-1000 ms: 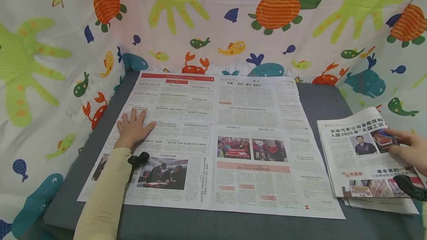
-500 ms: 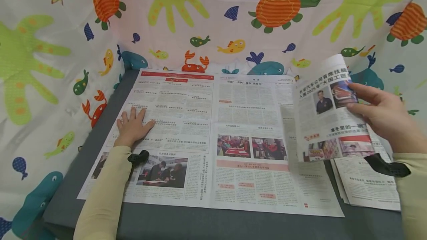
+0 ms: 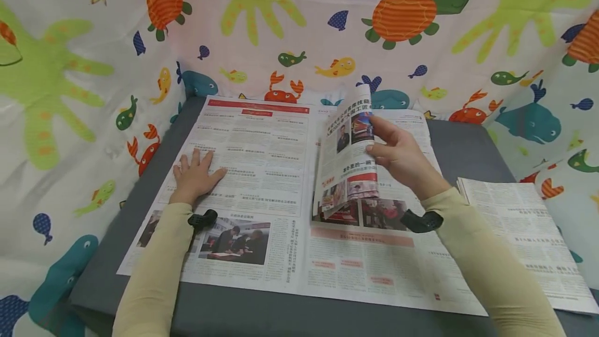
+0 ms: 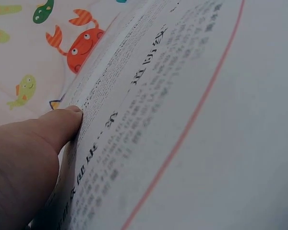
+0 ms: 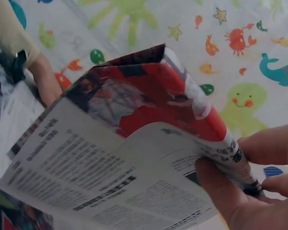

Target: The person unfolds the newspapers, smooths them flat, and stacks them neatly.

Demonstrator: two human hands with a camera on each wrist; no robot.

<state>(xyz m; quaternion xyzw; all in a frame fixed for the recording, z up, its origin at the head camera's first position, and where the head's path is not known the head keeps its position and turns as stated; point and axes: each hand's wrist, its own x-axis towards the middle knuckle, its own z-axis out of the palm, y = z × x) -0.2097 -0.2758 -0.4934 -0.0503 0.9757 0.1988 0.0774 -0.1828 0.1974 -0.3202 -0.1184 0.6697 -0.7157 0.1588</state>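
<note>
An unfolded newspaper [image 3: 262,170] lies flat across the grey table. My left hand [image 3: 195,177] rests palm down on its left page with the fingers spread; the left wrist view shows the thumb [image 4: 62,124] on the print. Above the right page, my right hand [image 3: 398,152] pinches a folded newspaper [image 3: 346,155] by its right-hand fold, thumb on one side and fingers on the other. That folded newspaper is tilted up and covers part of the right page. In the right wrist view its layers [image 5: 115,158] hang slightly apart near the fold.
More newspapers [image 3: 524,238] lie at the table's right, partly under my right forearm. The grey table [image 3: 262,311] shows along the front edge. A white curtain [image 3: 337,25] printed with sea animals hangs behind and at both sides.
My right hand has lifted the folded newspaper off the pile at the right and carried it left over the open newspaper. The left hand stays in place on the page.
</note>
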